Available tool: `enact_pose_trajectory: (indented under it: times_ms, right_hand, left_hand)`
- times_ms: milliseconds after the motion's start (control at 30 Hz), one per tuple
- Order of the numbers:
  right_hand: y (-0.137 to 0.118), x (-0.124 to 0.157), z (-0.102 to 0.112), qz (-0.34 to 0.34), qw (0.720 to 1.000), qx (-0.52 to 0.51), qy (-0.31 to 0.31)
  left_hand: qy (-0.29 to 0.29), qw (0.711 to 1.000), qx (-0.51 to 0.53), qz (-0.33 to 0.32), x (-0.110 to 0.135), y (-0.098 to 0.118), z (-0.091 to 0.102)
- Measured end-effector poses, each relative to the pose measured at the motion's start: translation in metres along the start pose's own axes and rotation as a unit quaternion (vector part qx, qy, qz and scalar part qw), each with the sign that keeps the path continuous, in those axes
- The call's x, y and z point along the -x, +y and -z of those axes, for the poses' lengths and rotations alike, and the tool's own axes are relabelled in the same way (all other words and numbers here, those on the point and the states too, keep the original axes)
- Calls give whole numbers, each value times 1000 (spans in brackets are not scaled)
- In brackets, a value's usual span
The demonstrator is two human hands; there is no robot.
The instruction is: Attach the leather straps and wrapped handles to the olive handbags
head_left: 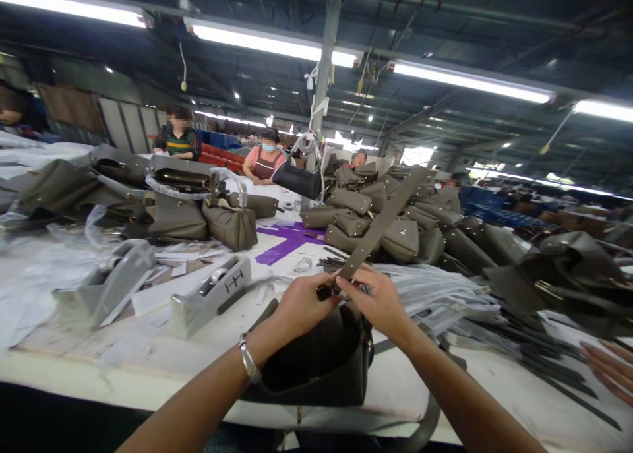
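Observation:
A brown-grey handbag (316, 380) stands at the table's front edge with its top open toward me. Above it, a wide strap (383, 225) with small metal studs slants up and to the right. My left hand (307, 302) is closed at the strap's lower end, where some small metal hardware partly shows. From the other side, my right hand (376, 300) pinches the same end, thumb and fingers on the strap. Both hands nearly meet over the bag's opening. My fingers hide how the strap end joins the bag.
Two grey tape dispensers (210, 295) stand left of the bag. A large pile of similar bags (351, 206) lies behind, with clear-wrapped straps (440, 295) to the right. Another person's hand (610, 368) reaches in at the right edge. Co-workers (264, 159) sit across the table.

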State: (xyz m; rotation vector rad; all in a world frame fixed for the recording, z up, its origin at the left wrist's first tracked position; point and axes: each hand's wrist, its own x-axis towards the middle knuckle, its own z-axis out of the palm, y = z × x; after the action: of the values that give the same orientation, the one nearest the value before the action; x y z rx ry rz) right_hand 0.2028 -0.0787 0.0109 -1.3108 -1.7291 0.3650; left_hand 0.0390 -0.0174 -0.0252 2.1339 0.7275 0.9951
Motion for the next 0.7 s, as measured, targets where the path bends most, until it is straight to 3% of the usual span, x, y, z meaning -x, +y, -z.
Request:
enact_pose_trajectory:
  times_ms: [100,233,300,400,533,700]
  right_hand:
    - [7,0,5,-46,990,-120,62]
    - [21,0,8,-140,921,-314,182]
    - [27,0,6,-176,887,-377,200]
    - [31,1,3,-203,859,-429,193]
    - [29,3,-2,-212,856,-442,161]
    - [25,7,-4,-167,898,-394,105]
  left_hand:
    - [-35,999,15,-6,-3,-6,2]
    - [-43,999,33,5,-7,-9,4]
    - [-54,995,81,9,-7,-10,5]
    - [-100,977,184,44,-4,-11,8]
    - [-116,955,263,75,0,-14,13]
    - [-91,955,266,94,-1,-16,11]
